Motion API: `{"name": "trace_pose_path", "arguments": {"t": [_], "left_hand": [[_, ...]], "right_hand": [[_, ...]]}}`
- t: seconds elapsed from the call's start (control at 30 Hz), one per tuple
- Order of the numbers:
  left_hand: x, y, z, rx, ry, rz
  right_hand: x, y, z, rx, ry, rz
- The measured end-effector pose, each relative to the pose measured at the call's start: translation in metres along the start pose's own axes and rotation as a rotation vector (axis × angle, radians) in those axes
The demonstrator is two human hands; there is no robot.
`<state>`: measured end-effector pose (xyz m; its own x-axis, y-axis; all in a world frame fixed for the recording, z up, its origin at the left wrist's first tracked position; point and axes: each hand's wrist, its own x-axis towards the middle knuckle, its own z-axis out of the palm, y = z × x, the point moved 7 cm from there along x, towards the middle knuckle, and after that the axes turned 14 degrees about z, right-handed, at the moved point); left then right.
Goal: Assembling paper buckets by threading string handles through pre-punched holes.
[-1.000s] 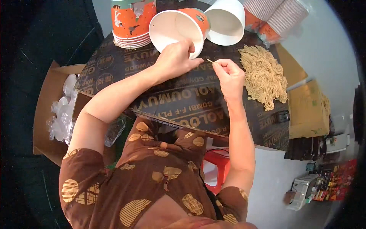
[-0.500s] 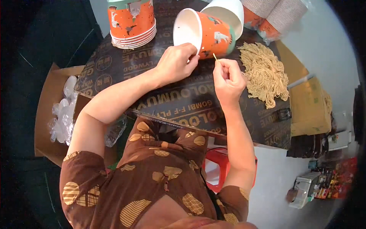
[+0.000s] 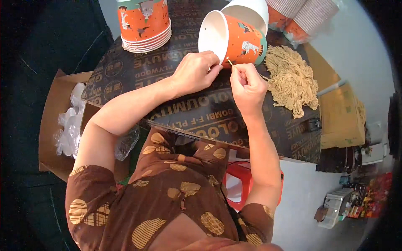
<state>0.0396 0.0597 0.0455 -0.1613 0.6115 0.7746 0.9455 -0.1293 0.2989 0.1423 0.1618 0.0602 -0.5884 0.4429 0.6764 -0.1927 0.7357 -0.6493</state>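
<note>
An orange paper bucket with printed animals and a white inside lies on its side on the table, its mouth facing left. My left hand is closed on the near edge of its rim, fingertips partly hidden. My right hand pinches a thin tan cord, whose short tip sticks up against the bucket's wall just behind the rim. A small dark dot shows on the inner wall. Beside my right hand lies a heap of tan cords, one strand running toward the hand.
Behind the bucket lies another white-lined bucket. Nested orange buckets stand at the back left; wrapped stacks sit back right. A cardboard box of clear plastic pieces is left of the dark table; a red stool stands below.
The bucket has shifted slightly right. My right hand has brought the cord tip left and down onto the bucket's wall near the rim. My left hand keeps hold, moving slightly right.
</note>
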Motion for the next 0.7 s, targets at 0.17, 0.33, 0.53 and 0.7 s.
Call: {"name": "trace_pose_path", "arguments": {"t": [0.17, 0.33, 0.53, 0.7], "left_hand": [[-0.0011, 0.0023, -0.0008, 0.013, 0.010, 0.046], [-0.0004, 0.0030, 0.0012, 0.005, -0.028, 0.009], [-0.0003, 0.0060, 0.0025, 0.034, -0.054, 0.031], [-0.0007, 0.0101, 0.0056, 0.034, -0.054, 0.060]], "right_hand": [[-0.0001, 0.0016, 0.0013, -0.004, 0.002, 0.002], [-0.0001, 0.0022, 0.0015, -0.023, -0.001, 0.005], [-0.0001, 0.0041, 0.0027, -0.017, -0.010, 0.014], [-0.0004, 0.0056, 0.0042, -0.032, -0.015, 0.029]]}}
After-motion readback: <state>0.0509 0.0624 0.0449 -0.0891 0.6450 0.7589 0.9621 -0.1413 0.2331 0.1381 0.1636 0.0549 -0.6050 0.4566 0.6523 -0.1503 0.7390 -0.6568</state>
